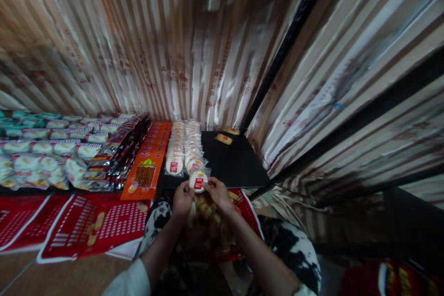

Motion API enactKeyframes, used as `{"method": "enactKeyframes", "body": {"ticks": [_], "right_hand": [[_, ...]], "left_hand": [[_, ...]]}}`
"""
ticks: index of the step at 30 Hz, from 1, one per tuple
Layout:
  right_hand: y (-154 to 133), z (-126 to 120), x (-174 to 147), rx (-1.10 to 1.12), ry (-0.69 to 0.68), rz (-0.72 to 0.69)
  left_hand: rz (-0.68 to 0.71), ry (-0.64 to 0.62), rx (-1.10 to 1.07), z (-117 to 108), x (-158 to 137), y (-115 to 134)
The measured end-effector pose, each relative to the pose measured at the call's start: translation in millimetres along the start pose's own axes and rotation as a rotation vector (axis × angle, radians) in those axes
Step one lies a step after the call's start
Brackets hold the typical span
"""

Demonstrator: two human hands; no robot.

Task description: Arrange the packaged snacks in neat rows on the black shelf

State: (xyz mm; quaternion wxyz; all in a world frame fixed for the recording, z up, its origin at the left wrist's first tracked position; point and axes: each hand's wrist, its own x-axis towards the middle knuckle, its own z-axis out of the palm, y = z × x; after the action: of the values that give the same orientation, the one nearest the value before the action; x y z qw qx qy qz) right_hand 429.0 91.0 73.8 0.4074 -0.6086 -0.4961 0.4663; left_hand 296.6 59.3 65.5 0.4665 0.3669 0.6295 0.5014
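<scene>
White round packet (197, 183) with a red label is held at the near edge of a black shelf (231, 162). The left hand (183, 198), fingers curled in, grips its left side; the right hand (218, 193) pinches its right edge between thumb and bent fingers. Below them, a red basket (255, 216) between the person's legs holds yellowish packets (208, 210). Just beyond the hands, similar round packets (174, 165) stand in two rows. Left of these lies an orange pack (147, 162); to the right, two small yellow packets (224, 138) rest near a striped curtain (208, 55).
</scene>
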Motion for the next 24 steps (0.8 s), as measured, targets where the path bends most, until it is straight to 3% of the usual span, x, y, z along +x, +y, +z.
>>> {"method": "enactKeyframes", "body": {"ticks": [5,10,15,19,24], "right_hand": [[2,7,13,-0.276,0.07,-0.065],[5,13,19,-0.273,0.074,-0.082],[3,18,23,-0.281,0.105,-0.055],[-2,18,31,-0.293,0.094,-0.104],[-2,17,39,-0.302,0.094,-0.163]], "left_hand": [[0.212,0.142,0.292,2,10,-11],[0.375,0.191,0.348,5,16,-18],[0.359,0.18,0.306,10,24,-23],[0.313,0.159,0.216,15,28,-26],[0.353,0.162,0.169,17,26,-26]]}}
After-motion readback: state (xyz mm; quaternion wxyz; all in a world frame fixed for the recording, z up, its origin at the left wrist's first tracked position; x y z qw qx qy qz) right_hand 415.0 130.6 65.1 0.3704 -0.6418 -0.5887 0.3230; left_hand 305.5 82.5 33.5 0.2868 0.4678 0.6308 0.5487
